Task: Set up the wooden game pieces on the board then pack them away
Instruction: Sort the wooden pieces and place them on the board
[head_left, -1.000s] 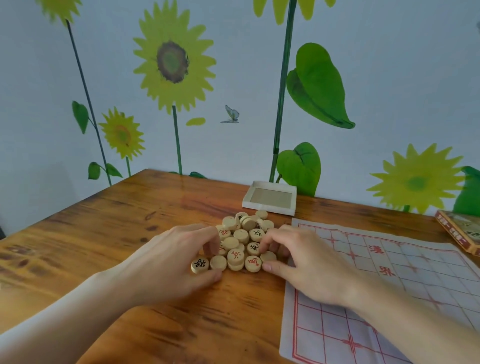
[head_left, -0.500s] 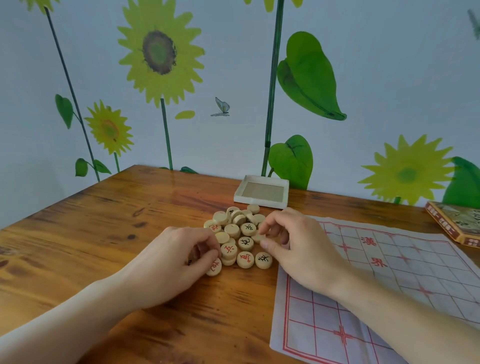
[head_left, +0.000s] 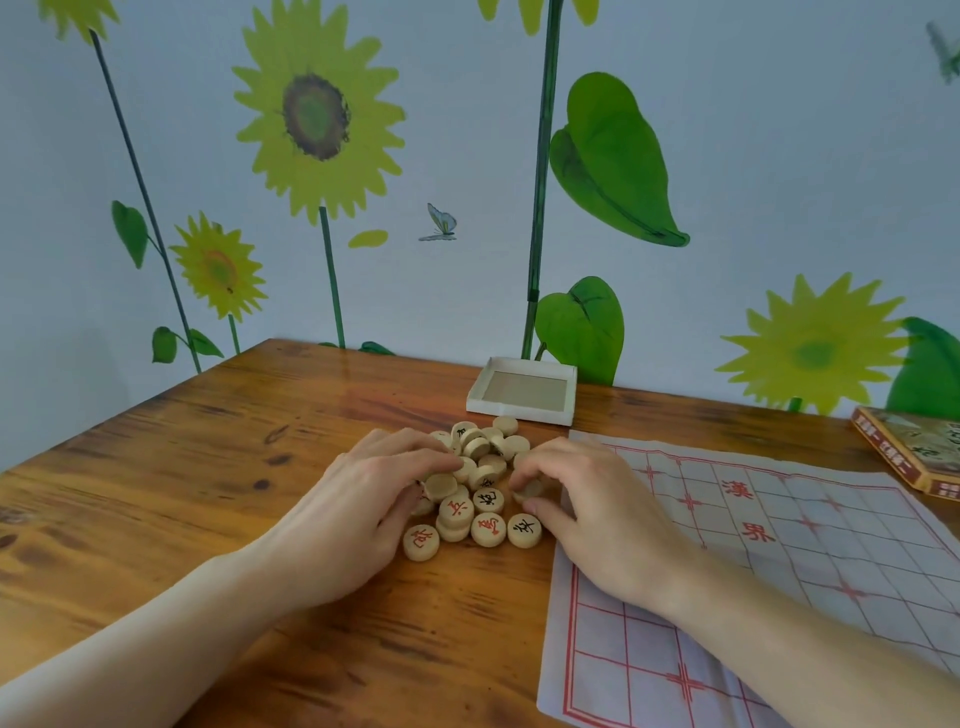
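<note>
- On the brown wooden table (head_left: 208, 467), the heap of round pale wooden game pieces (head_left: 480, 483) sits just left of the white red-gridded board sheet (head_left: 779, 545).
- Left hand (head_left: 358, 509) pinches one blank-faced disc (head_left: 440, 486).
- Right hand (head_left: 597, 514) pinches another disc (head_left: 529, 490).
- White open box tray (head_left: 522, 391) sits behind the heap.

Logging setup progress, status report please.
Left hand and right hand each pinch a piece from the pile of pieces. Board bare, nothing blocking.
</note>
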